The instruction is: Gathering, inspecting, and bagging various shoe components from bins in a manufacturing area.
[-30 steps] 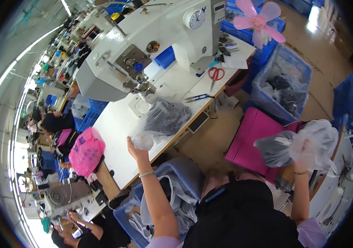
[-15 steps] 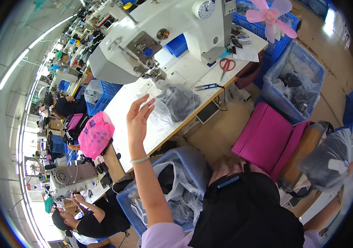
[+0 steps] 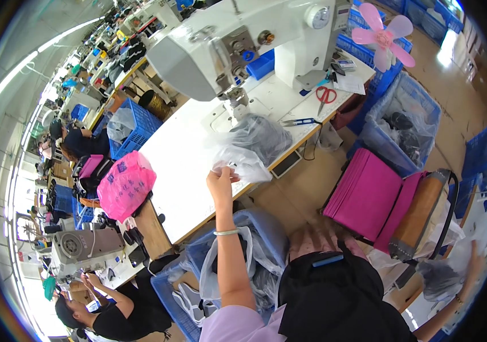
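Observation:
With bent fingers, my left hand [image 3: 222,185] pinches the edge of a clear plastic bag [image 3: 243,162] near the front edge of the white sewing table [image 3: 189,196]. Dark grey contents in plastic [image 3: 263,137] lie beside it, under the sewing machine's [image 3: 198,54] needle area. At the far right, my right hand [image 3: 474,259] is closed at the top of another clear plastic bag [image 3: 443,279] with something dark in it; its fingers are partly hidden by plastic and the picture's rim. Red-handled scissors [image 3: 326,96] and blue thread snips [image 3: 300,121] lie on the table's right part.
Below the table stands a blue crate [image 3: 189,310] with plastic bags in it. Magenta panels [image 3: 363,196] are stacked at right, near a lined blue bin [image 3: 394,151]. A pink bag [image 3: 126,185] sits left; a pink fan [image 3: 381,39] is at the back. Another person [image 3: 124,313] works at lower left.
My left hand has gone from raised and spread to pinching the plastic bag, lower and further right. My right hand's bag has moved down. The view has shifted slightly.

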The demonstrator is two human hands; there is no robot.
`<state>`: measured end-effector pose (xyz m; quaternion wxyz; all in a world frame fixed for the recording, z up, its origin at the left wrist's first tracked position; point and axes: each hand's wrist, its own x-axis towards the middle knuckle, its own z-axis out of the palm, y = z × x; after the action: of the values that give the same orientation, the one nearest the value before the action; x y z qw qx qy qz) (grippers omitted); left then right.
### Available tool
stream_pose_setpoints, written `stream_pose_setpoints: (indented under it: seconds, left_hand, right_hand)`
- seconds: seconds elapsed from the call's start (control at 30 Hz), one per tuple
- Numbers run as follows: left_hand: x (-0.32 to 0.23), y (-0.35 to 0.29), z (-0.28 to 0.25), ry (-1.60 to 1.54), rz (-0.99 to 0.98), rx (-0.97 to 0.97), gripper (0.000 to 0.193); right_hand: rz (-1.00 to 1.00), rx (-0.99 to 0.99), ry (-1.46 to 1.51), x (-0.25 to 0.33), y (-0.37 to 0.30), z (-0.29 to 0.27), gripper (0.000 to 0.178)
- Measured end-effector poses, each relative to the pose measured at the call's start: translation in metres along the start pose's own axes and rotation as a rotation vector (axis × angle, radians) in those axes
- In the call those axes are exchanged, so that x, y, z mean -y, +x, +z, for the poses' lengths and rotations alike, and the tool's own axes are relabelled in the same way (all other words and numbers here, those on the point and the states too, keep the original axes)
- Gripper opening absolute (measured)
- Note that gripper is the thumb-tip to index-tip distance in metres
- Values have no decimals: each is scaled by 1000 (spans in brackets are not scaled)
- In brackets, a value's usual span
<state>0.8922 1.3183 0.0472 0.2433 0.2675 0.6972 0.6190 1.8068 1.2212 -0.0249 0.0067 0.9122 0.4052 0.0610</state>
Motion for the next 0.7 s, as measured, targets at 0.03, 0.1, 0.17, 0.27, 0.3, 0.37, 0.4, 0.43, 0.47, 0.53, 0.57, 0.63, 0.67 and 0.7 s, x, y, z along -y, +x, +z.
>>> stream_pose_setpoints:
  seconds: [0.03, 0.1, 0.17, 0.27, 0.3, 0.37, 0.4, 0.43, 0.47, 0.53, 0.57, 0.63, 0.67, 0.7]
  left_hand:
    - [6, 6, 7, -114, 50, -8, 23]
    - [13, 12, 7, -319, -23, -7, 23]
    - [10, 7, -2, -487, -78, -40, 23]
    - [-8, 9, -17, -458, -36, -1, 27]
    - [-18, 8, -21, -474, -47, 79, 27]
    - [-31, 3, -17, -494, -62, 152, 27]
    - [-35, 0, -15, -421, -11, 143, 29]
    - [-41, -3, -14, -347, 38, 136, 31]
    - [-50, -8, -11, -340, 33, 141, 29]
    - [-55, -14, -8, -306, 72, 117, 29]
    - [-53, -14, -4, -262, 113, 105, 29]
    - [-46, -19, -3, -254, 139, 92, 28]
    - [-46, -23, -4, -176, 205, 35, 25]
    - [-43, -26, -5, -106, 271, -18, 24]
  right_hand:
    - [-178, 8, 61, -25, -12, -9, 32]
    - [-592, 117, 192, -2, -27, -8, 37]
    - [-597, 252, -306, 29, -46, 2, 59]
    - [-149, 329, 287, 190, -112, -67, 55]
    - [-161, 319, 277, 192, -107, -71, 55]
    - [-174, 293, 174, 191, -89, -65, 59]
    - [-193, 294, 169, 197, -87, -70, 59]
    - [-207, 327, 81, 200, -89, -78, 61]
    - [-209, 354, -10, 197, -90, -86, 63]
    - [-212, 289, -10, 148, -62, -78, 64]
    - [-205, 234, -5, 127, -51, -76, 66]
    - [41, 112, 44, 174, -79, -107, 62]
    - [7, 57, 53, 171, -76, -111, 63]
    - [-22, -4, 59, 165, -74, -116, 64]
